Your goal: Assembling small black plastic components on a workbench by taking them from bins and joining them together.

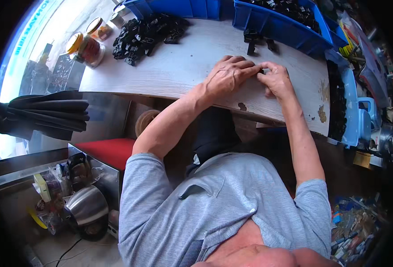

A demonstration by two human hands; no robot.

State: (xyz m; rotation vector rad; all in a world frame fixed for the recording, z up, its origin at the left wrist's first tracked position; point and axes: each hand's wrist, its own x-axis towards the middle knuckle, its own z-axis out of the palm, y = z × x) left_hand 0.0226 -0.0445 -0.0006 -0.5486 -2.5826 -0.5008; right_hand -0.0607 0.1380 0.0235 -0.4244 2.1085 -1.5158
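Note:
Over the pale worktable (183, 66), my left hand (232, 74) and my right hand (275, 81) meet at their fingertips. Both are closed, thumbs and fingers pinched together. A dark bit shows between the fingertips, too small and too covered to name. Just beyond them, several small black plastic parts (251, 46) lie on the tabletop. A large heap of similar black parts (149, 35) is piled at the far left of the table.
Blue bins (285, 29) stand along the back, one filled with black parts. Lidded jars (87, 49) sit at the left edge. A light-blue tray (350, 107) holds black pieces on the right. A red-topped seat (107, 151) and a metal kettle (87, 204) are lower left.

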